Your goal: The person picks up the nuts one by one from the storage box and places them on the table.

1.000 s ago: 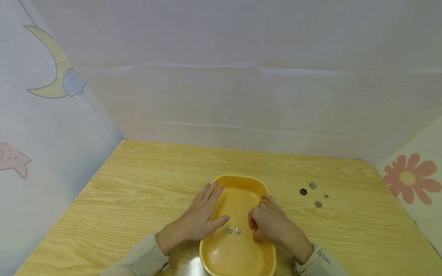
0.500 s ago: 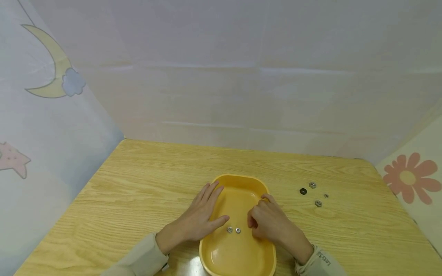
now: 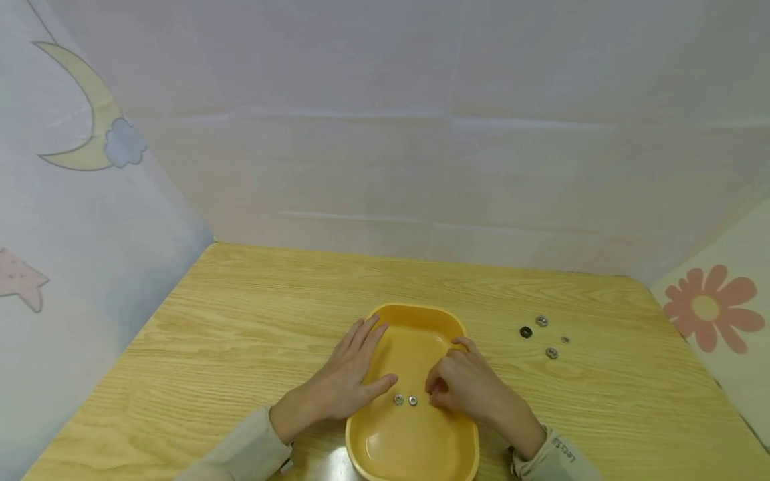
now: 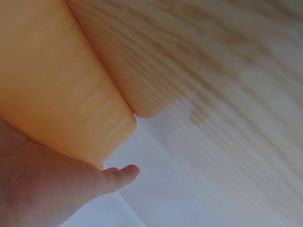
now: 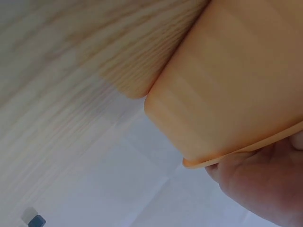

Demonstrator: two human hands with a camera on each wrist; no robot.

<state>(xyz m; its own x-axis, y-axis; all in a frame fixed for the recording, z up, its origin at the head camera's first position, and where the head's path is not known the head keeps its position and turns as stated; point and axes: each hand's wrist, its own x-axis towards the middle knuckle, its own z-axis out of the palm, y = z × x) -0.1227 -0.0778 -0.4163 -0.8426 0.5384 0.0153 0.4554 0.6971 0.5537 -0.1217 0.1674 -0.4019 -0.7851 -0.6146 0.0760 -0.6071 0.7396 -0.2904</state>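
Observation:
A yellow tray (image 3: 415, 437) with rounded corners lies on the wooden table. Two silver hex nuts, a left nut (image 3: 399, 399) and a right nut (image 3: 412, 401), sit side by side on its floor. My left hand (image 3: 343, 377) rests on the tray's left rim, fingers straight and thumb reaching over the inside. My right hand (image 3: 466, 384) lies over the right rim, index finger and thumb curled together close to the right nut. I cannot tell whether a small nut is between those fingertips. Both wrist views show the tray's outer wall (image 4: 71, 85), with the nuts hidden.
To the right of the tray lie a black hex nut (image 3: 526, 332), two larger silver nuts (image 3: 542, 321) and a small silver nut (image 3: 565, 340). Printed cloth walls (image 3: 373, 167) stand behind and beside the table (image 3: 259, 321).
My right hand's curled fingertips have shifted slightly left, closer to the two nuts in the tray. The left hand stays on the rim. The whole view has drifted slightly.

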